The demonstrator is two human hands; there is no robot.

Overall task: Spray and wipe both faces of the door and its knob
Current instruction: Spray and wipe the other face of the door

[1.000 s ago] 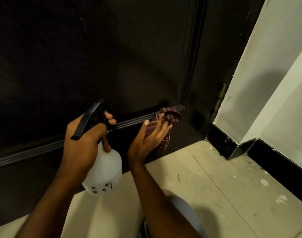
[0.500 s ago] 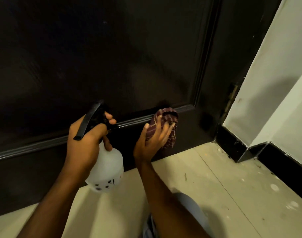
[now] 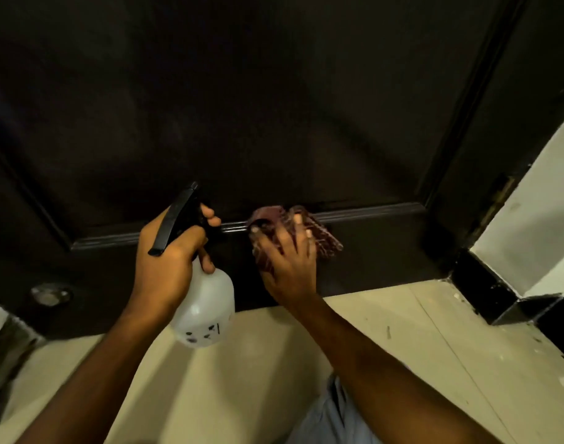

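Note:
The dark panelled door (image 3: 274, 107) fills the upper view, seen from low down. My left hand (image 3: 168, 261) grips the neck of a white spray bottle (image 3: 207, 302) with a black trigger head, held just in front of the door's bottom rail. My right hand (image 3: 290, 264) presses a dark red checked cloth (image 3: 319, 238) flat against the bottom rail, just under the panel moulding, with its fingers spread. The door knob is out of view.
A round metal fitting (image 3: 50, 294) sits low on the door at the left. A beige tiled floor (image 3: 418, 347) lies below. A white wall (image 3: 537, 225) with black skirting (image 3: 485, 283) and a hinge stands at the right. My knee in pale fabric (image 3: 331, 421) shows at the bottom.
My right hand has slid the cloth leftward along the bottom rail, towards the spray bottle. The camera has turned, so more of the door's left side and the wall corner shows.

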